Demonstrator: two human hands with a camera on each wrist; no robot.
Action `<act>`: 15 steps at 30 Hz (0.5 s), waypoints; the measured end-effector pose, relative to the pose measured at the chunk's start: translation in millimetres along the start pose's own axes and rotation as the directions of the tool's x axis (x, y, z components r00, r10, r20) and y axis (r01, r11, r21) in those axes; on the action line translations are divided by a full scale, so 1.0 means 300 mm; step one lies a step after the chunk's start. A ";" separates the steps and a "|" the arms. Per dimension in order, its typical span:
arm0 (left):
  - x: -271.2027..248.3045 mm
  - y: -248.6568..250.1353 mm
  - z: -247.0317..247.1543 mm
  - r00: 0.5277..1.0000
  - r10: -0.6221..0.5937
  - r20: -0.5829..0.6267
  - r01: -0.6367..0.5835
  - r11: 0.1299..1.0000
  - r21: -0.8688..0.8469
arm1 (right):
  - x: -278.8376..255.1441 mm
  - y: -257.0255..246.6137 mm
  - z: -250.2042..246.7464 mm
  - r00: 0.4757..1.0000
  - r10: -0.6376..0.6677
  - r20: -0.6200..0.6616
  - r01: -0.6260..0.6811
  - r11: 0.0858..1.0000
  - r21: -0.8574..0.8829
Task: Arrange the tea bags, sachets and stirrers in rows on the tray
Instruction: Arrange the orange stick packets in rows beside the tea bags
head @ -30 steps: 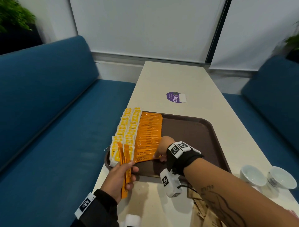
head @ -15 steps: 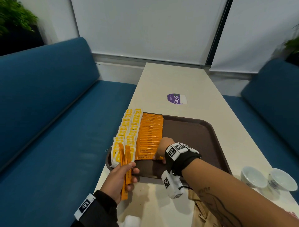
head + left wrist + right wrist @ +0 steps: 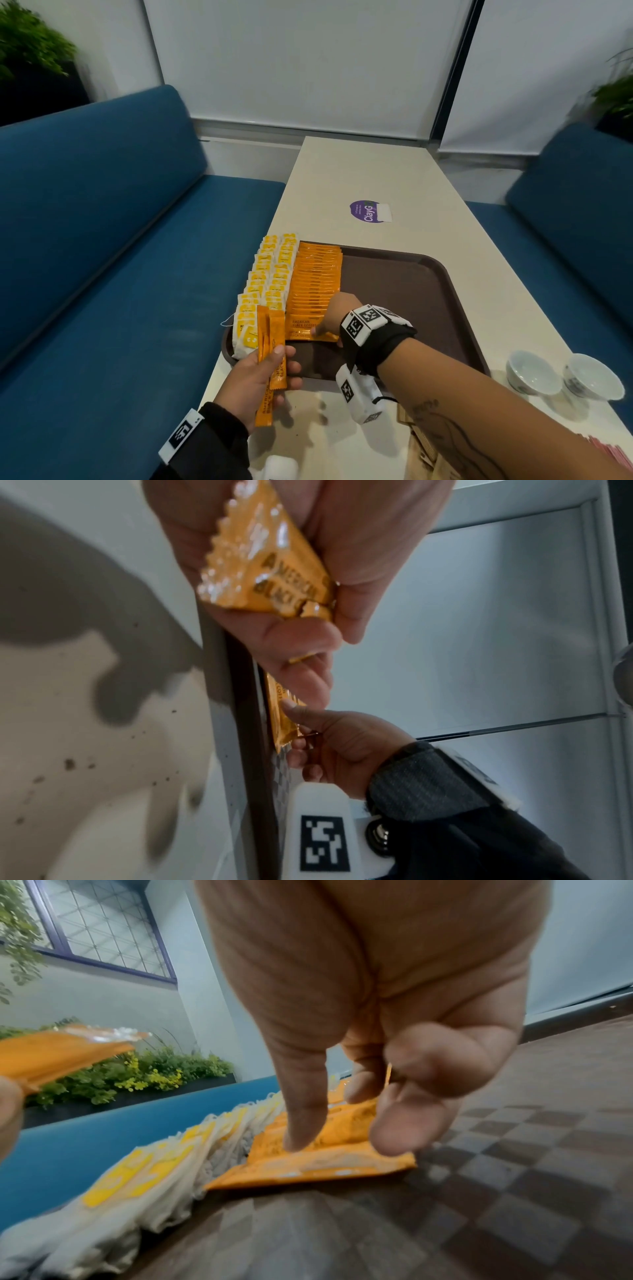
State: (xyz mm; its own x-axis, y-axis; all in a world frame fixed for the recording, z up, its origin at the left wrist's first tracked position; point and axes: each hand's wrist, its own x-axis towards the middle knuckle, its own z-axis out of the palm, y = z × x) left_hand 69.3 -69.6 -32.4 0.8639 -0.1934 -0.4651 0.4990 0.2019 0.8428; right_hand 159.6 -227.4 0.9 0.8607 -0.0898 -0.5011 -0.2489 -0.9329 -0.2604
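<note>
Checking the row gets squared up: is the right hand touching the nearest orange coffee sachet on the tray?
Touching. The right wrist view shows the right hand with its thumb tip pressed onto the nearest orange sachet; no gap shows there.

I log the coffee sachets (image 3: 313, 291) as glossy orange foil with crimped, serrated ends. Tea bags (image 3: 270, 274): matt white paper envelopes, yellow print. Tray (image 3: 404, 291): brown plastic, floor textured in a fine matt check. Bench (image 3: 359, 174): smooth cream top, faintly speckled. Cups (image 3: 561, 377): glazed white ceramic. Seats (image 3: 102, 222): blue woven cloth, matt. My wrist strap (image 3: 380, 339): black fabric.
</note>
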 end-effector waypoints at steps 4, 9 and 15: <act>-0.005 0.009 -0.002 0.999 0.017 0.032 -0.018 0.999 0.043 | -0.059 -0.008 -0.016 0.991 -0.114 -0.072 0.132 0.932 0.338; -0.006 0.017 0.010 0.998 0.031 0.058 -0.037 0.994 0.107 | -0.184 0.022 -0.011 0.948 -0.289 -0.134 0.278 0.546 0.790; -0.014 0.027 0.023 0.995 0.020 0.098 -0.035 0.988 0.148 | -0.214 0.115 0.026 0.928 -0.327 -0.182 0.337 0.521 0.784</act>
State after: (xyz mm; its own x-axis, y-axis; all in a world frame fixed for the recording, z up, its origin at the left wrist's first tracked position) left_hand 69.4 -74.0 -21.8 0.8629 -0.2825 -0.4190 0.4528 0.0640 0.8893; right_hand 92.3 -251.2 17.5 0.9603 0.1580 -0.2298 -0.1877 -0.2431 -0.9517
